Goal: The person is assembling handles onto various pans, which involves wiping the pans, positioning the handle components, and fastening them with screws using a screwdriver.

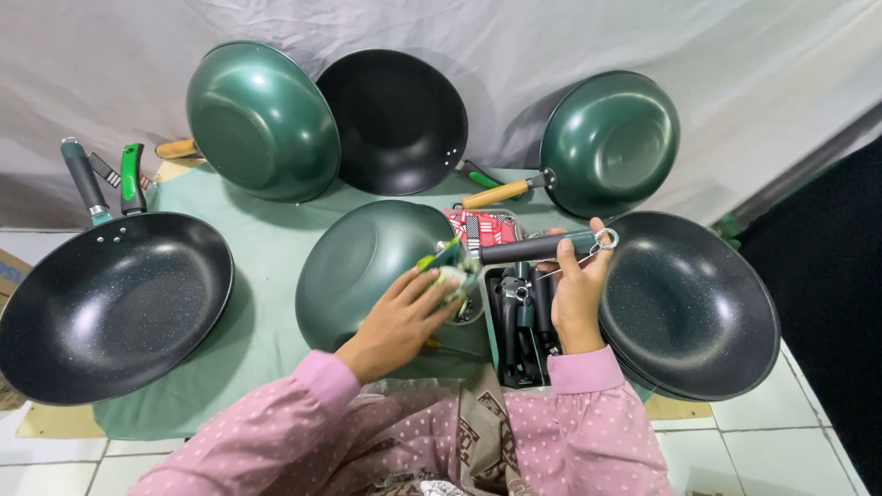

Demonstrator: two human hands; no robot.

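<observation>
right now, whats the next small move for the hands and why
Probably keep the right hand steady on the black handle while the left hand works its tool at the joint, since the handle sits against the upturned green wok.

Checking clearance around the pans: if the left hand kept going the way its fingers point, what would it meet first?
The left hand points up and right; beyond the cloth it grips, it would likely first meet the black handle held by the right hand. Depth is unclear.

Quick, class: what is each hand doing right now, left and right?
Left hand: closed on a green-tipped tool at the upturned green pan.
Right hand: closed on that pan's dark handle.
</observation>
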